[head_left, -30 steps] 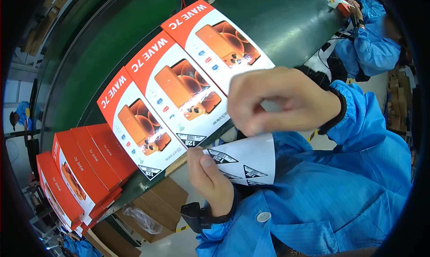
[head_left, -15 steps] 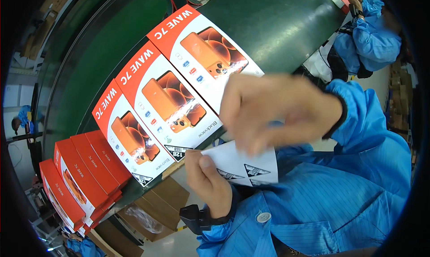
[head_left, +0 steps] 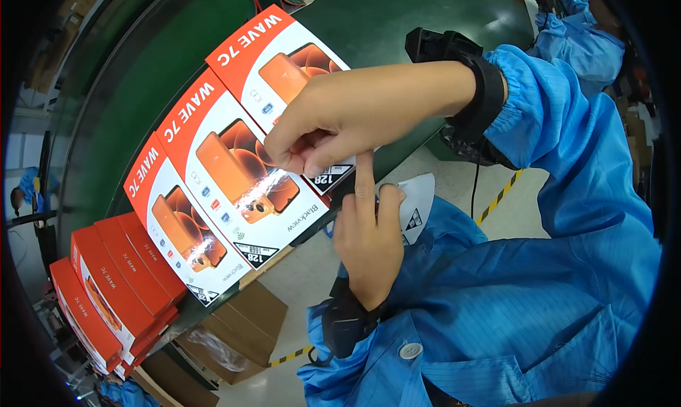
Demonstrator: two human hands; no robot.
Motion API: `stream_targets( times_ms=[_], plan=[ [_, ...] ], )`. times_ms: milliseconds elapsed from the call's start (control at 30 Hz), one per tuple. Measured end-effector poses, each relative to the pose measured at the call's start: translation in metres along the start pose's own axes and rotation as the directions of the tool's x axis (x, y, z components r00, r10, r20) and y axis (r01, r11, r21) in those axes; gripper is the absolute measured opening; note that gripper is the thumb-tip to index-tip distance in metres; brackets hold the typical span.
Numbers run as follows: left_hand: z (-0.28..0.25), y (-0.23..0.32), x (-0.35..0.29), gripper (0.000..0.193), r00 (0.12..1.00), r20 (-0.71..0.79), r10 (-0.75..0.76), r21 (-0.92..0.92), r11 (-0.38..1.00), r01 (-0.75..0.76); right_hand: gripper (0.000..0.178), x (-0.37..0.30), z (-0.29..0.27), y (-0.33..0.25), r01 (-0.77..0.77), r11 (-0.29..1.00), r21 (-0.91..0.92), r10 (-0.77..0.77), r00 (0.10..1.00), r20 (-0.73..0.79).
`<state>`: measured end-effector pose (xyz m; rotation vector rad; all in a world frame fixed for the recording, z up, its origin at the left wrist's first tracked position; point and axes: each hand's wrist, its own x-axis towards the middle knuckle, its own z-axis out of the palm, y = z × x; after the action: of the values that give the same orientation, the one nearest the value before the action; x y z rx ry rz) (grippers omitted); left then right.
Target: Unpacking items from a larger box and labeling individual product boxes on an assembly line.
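Note:
Three white-and-orange phone boxes lie side by side in a slanting row: a near-left box [head_left: 159, 208], a middle box [head_left: 213, 134] and a far-right box [head_left: 245, 52]. My right hand [head_left: 369, 109] is over the far-right box with its fingers curled together. Its thumb and fingertips pinch at the edge of a black triangular sticker [head_left: 332, 178] on that box's lower corner. My left hand [head_left: 369, 247] stretches its index finger up to the same sticker. Its other fingers and thumb hold a white sticker sheet [head_left: 420, 198], partly hidden behind the hand. The other two boxes bear similar corner stickers.
Stacked orange boxes [head_left: 117, 286] stand at the lower left. The boxes lie on a green work surface [head_left: 383, 24]. Below its edge is an open cardboard carton [head_left: 248, 322] with clear plastic in it. A co-worker's blue sleeve [head_left: 582, 48] shows at the upper right.
My right hand has moved left and away from the sheet, onto the far-right box. My left hand has shifted right and up with the sheet, its index finger now extended to that box's corner.

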<state>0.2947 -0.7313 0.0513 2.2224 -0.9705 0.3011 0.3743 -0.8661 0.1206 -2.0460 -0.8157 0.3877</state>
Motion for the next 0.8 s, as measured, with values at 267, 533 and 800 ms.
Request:
stream_targets(
  times_ms=[267, 533, 800],
  plan=[
    [0.002, 0.001, 0.000, 0.008, 1.000, 0.015, -0.009, 0.036, 0.999, 0.009, 0.007, 0.000, 0.002, 0.005, -0.001, 1.000, -0.004, 0.001, 1.000, -0.010],
    [0.002, 0.003, 0.000, 0.010, 1.000, 0.019, -0.015, 0.025, 1.000, 0.015, 0.008, -0.003, 0.008, 0.010, 0.047, 0.998, -0.048, -0.047, 0.999, -0.019],
    [-0.001, 0.003, -0.004, 0.011, 0.999, 0.035, -0.032, 0.076, 0.997, 0.030, 0.028, -0.011, 0.017, 0.006, -0.121, 0.806, -0.579, -0.141, 0.911, -0.386]
  ],
)
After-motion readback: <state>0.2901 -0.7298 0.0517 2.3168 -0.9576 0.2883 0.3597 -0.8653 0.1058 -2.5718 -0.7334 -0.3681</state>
